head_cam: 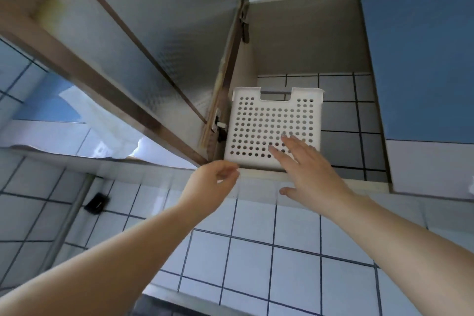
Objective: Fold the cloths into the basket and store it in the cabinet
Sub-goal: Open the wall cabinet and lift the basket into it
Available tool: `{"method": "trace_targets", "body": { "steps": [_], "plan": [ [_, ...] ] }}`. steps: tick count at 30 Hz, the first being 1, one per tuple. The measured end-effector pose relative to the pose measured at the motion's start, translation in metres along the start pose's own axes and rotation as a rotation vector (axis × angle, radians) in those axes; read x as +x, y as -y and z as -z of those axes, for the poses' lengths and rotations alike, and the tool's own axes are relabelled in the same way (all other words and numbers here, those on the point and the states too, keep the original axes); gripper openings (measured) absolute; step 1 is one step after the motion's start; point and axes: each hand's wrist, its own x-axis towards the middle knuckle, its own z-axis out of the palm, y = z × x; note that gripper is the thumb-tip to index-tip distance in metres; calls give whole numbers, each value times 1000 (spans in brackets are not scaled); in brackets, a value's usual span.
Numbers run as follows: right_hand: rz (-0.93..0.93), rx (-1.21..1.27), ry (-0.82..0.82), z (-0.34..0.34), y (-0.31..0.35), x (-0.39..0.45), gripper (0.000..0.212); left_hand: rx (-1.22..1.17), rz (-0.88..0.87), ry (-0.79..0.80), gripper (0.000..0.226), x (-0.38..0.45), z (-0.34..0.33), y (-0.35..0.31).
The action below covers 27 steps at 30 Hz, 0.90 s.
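A white perforated basket (269, 120) stands inside the open wall cabinet (307, 33), at the left of its shelf, close to the front edge. Its contents are hidden from below. My right hand (307, 169) is raised in front of the basket's lower right, fingers straight, fingertips at or just off its wall. My left hand (213, 185) hovers just below the shelf's front edge (261, 174), fingers loosely curled, holding nothing.
The cabinet's frosted-glass door (143, 41) stands swung open to the left, overhead. A blue closed door (420, 54) bounds the opening on the right. Tiled wall (256, 238) lies below, with a metal pipe (69, 213) and a small black object (97, 202) at left.
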Motion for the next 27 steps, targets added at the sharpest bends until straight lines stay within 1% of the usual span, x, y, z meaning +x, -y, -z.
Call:
{"method": "trace_targets", "body": {
  "steps": [2,3,4,5,6,7,8,9,12,15,17,19,23,27],
  "plan": [
    [42,46,-18,9,15,-4,87,-115,201,-47,18,-22,22,5],
    [51,63,-24,12,20,-5,86,-207,289,-72,19,-30,29,8],
    [69,76,-31,16,28,-6,85,-324,379,-114,27,-41,39,11],
    [93,92,-40,21,37,-8,84,-443,460,-171,41,-51,50,12],
    [119,101,-52,26,45,-10,83,-530,512,-260,59,-59,60,11],
    [143,119,-65,31,56,-13,83,-550,534,-354,74,-69,76,8],
    [166,128,-77,36,64,-16,83,-548,512,-420,85,-75,86,5],
    [186,135,-88,40,72,-19,83,-537,451,-460,91,-80,95,1],
    [237,134,-132,56,93,-25,84,-364,232,-471,97,-86,118,-14],
    [260,127,-194,67,109,-27,85,-247,125,-397,87,-84,129,-25],
    [255,134,-222,73,118,-27,86,-214,103,-337,74,-81,134,-31],
    [256,137,-246,78,125,-28,87,-176,76,-312,65,-80,136,-32],
    [270,183,-272,90,139,-39,86,-173,-3,-302,63,-81,138,-32],
    [226,346,-311,113,152,-69,79,-172,-98,-267,66,-84,123,-38]
  ]
}}
